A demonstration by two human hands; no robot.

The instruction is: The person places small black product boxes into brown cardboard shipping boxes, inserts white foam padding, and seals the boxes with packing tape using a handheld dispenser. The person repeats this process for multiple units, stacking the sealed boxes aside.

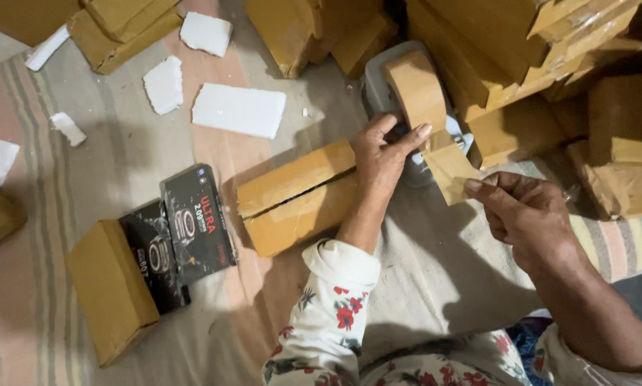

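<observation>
A striped cloth (63,300) covers the floor, and stacks of brown taped boxes (506,50) crowd its far edge. In the middle lies a long brown parcel (296,196), wrapped in tape, its near end just beside the left wrist. To the left of it, two black printed cartons (185,229) lean against another brown box (110,289). White foam pieces (239,111) lie scattered farther up the cloth.

The roll of brown packing tape (414,89) sits in a grey dispenser (378,86) just beyond the parcel's right end. The left hand (381,157) rests against the dispenser, fingers curled, thumb and forefinger stretched up at the base of the roll. A short strip of tape (449,168) runs from the roll down to the right hand (524,211), which pinches its free end between thumb and forefinger, the other fingers folded in.
</observation>
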